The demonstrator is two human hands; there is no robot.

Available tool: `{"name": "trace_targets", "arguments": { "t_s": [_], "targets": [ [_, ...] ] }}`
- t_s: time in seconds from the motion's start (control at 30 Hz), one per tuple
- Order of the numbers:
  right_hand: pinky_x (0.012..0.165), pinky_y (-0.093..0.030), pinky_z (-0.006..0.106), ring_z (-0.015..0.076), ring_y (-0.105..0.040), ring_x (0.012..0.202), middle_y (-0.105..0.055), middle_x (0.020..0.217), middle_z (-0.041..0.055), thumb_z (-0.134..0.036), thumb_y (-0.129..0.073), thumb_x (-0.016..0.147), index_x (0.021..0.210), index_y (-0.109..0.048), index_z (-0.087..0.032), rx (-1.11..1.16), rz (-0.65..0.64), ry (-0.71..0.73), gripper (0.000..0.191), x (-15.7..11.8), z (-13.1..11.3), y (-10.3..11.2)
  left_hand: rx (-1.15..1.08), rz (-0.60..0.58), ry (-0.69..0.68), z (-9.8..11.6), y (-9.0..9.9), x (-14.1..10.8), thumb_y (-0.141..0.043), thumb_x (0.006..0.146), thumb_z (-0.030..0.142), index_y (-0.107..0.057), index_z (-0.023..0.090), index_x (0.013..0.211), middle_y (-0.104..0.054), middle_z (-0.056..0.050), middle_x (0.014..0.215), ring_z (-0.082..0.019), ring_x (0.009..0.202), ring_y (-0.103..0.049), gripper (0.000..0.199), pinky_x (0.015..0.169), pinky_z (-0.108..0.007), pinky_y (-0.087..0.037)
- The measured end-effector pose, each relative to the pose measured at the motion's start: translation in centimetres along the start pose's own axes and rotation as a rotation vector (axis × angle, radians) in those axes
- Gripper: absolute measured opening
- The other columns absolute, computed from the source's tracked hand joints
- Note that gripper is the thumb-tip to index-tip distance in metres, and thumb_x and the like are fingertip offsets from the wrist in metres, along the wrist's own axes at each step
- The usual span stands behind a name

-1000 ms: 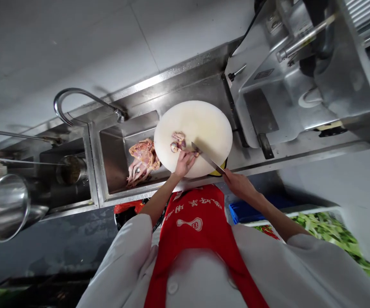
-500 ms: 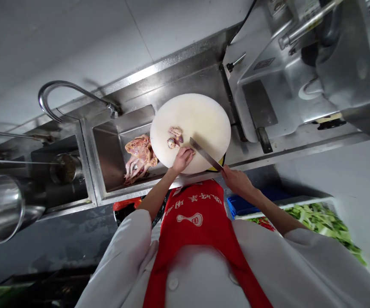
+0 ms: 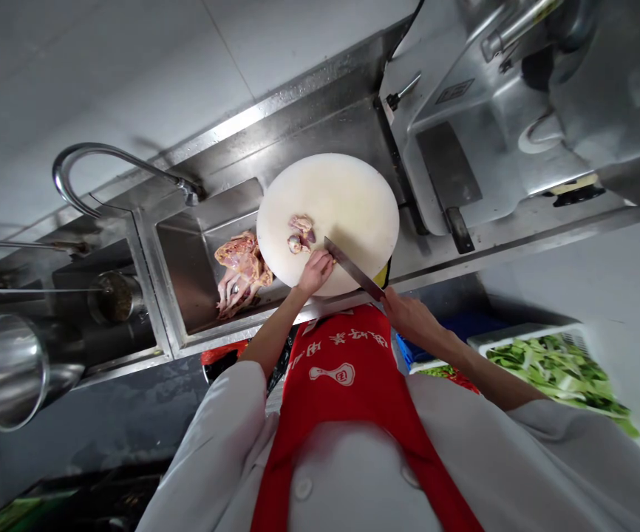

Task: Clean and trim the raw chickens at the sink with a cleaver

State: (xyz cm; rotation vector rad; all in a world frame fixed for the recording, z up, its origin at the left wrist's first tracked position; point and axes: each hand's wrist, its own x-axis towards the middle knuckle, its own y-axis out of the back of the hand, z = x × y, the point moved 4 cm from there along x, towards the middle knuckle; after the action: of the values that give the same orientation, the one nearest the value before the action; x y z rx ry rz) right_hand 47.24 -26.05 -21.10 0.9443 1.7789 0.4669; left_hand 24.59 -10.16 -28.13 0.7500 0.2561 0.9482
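Note:
My right hand (image 3: 406, 314) is closed round the handle of a kitchen knife (image 3: 353, 270). Its blade lies slanting over the near part of a round white cutting board (image 3: 347, 181), the tip pointing away from me. Just left of the blade, my left hand (image 3: 315, 271) is closed and low on the board. Whatever its fingertips press is too small and covered to make out. Beyond that hand, a few raw poultry pieces (image 3: 301, 230) lie on the board. More raw poultry (image 3: 242, 270), with feet showing, fills part of the sink left of the board.
A second cleaver (image 3: 450, 166) lies on the steel surface at right. A curved faucet (image 3: 120, 151) reaches over the left sinks. A metal pot (image 3: 9, 373) stands far left. Below the counter at right is a crate of cut greens (image 3: 558, 373).
The whole view has shifted slightly. Both hands, the knife and the poultry pieces keep nearly the same places on the board; the blade remains close beside my left fingers.

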Motion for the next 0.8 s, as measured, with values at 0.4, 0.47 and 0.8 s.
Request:
{"name": "trace_targets", "arguments": {
  "t_s": [0.4, 0.47, 0.8],
  "targets": [
    [0.066, -0.037, 0.033, 0.0304, -0.074, 0.087, -0.075, 0.095, 0.018, -0.029, -0.029, 0.112, 0.12, -0.051, -0.012, 0.045, -0.007, 0.026, 0.029, 1.3, -1.1, 0.7, 0.083, 0.032, -0.109, -0.6, -0.3, -0.3, -0.046, 0.108, 0.035, -0.066, 0.019, 0.099, -0.068, -0.013, 0.104, -0.023, 0.103, -0.064, 0.027, 0.096, -0.042, -0.055],
    [0.068, -0.039, 0.033, 0.0309, -0.074, 0.087, -0.075, 0.097, 0.0185, -0.029, -0.029, 0.112, 0.122, -0.051, -0.011, 0.055, -0.029, 0.024, 0.03, 1.5, -1.4, 0.9, 0.131, 0.047, -0.168, -0.6, -0.3, -0.3, -0.044, 0.109, 0.033, -0.065, 0.019, 0.1, -0.068, -0.012, 0.103, -0.022, 0.101, -0.065, 0.027, 0.093, -0.041, -0.057],
    [0.073, -0.045, 0.033, 0.0308, -0.075, 0.092, -0.074, 0.099, 0.0178, -0.031, -0.024, 0.112, 0.126, -0.047, -0.011, 0.087, -0.004, 0.072, 0.033, 4.1, -1.7, -0.9, 0.191, 0.059, -0.209, -0.7, -0.5, -0.3, -0.044, 0.109, 0.031, -0.065, 0.018, 0.1, -0.069, -0.013, 0.103, -0.022, 0.098, -0.066, 0.026, 0.089, -0.041, -0.059]
  ]
}}
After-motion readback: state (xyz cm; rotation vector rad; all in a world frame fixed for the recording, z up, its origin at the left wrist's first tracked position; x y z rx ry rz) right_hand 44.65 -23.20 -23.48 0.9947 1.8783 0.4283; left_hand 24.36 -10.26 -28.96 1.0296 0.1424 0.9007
